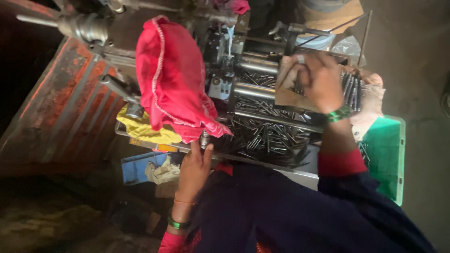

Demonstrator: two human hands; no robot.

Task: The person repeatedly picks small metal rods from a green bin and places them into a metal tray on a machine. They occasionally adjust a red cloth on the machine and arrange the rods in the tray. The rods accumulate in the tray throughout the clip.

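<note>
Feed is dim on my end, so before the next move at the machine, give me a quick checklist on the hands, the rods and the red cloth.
1. Left hand placed: at the tray's front edge, under the red cloth; ok.
2. What the left hand grips: cannot tell, its fingertips are hidden by the cloth.
3. Right hand placed: raised over the bundle of thin metal rods, fingers pinched; ok.
4. Whether the right hand holds a rod: cannot tell, too dark.
5. Loose rods: heaped in the machine's tray, none seen outside it; ok.
6. Red cloth clear of the machine: not ok, it drapes over the machine's parts and a lever.
</note>
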